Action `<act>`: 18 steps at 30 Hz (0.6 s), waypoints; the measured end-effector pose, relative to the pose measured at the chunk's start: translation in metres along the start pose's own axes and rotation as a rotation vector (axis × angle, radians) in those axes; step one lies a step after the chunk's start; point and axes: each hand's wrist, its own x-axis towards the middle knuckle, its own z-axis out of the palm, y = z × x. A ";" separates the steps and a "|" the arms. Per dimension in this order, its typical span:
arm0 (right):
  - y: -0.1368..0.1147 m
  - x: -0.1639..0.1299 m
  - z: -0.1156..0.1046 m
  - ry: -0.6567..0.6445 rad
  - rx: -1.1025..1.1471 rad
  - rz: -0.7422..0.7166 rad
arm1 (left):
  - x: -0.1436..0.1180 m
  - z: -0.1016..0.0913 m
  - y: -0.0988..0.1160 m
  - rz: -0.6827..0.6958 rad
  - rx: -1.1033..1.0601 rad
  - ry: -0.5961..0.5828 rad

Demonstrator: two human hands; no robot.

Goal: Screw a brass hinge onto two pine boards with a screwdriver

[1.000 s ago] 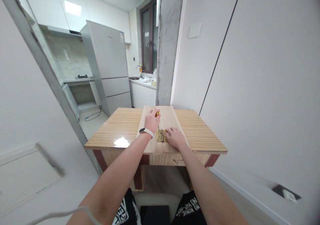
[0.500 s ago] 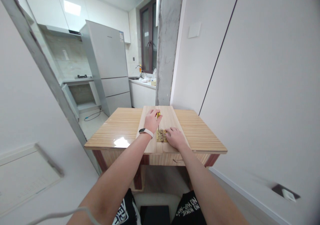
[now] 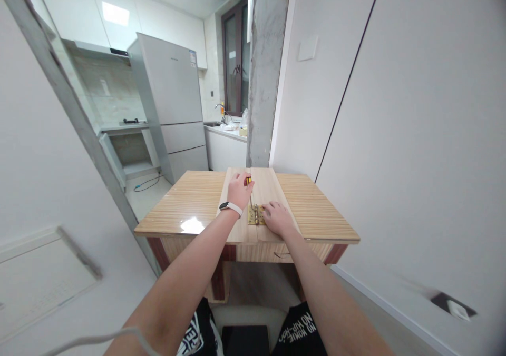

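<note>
My left hand (image 3: 239,188), with a white-banded watch at the wrist, is closed around the yellow-and-black handle of a screwdriver (image 3: 248,181). The thin shaft points down to the left leaf of a brass hinge (image 3: 256,215); whether its tip sits in a screw is too small to tell. Two pale wooden boards (image 3: 269,179) lie side by side under the hinge, which spans their seam. My right hand (image 3: 277,218) rests on the right board, fingers extended and lying low, with the fingertips touching the hinge's right leaf.
The boards lie across a striped wooden table (image 3: 169,203) with a drawer below. Behind it stand a grey fridge (image 3: 174,82) and a sink counter (image 3: 225,145). A white wall (image 3: 395,135) runs along the right. A pale cable (image 3: 98,339) crosses the lower left.
My left fingers have closed in and turned around the screwdriver handle, which now leans slightly left. My right hand has stayed at the hinge.
</note>
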 end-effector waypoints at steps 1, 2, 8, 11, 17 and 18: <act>0.000 0.000 0.000 -0.004 0.003 0.002 | 0.000 0.000 0.000 0.005 -0.005 -0.004; -0.001 0.000 -0.001 -0.008 0.006 0.006 | -0.001 0.000 0.001 0.012 -0.011 -0.009; -0.001 -0.001 -0.002 -0.009 0.011 0.006 | -0.002 0.000 0.002 0.046 -0.049 -0.038; -0.001 -0.001 -0.001 -0.005 0.011 0.004 | -0.002 -0.001 0.001 0.049 -0.069 -0.056; 0.000 -0.001 0.000 0.006 0.011 -0.016 | -0.001 -0.004 0.002 0.085 -0.047 -0.053; 0.000 -0.001 0.000 0.003 0.009 -0.016 | -0.001 -0.004 0.002 0.084 -0.039 -0.038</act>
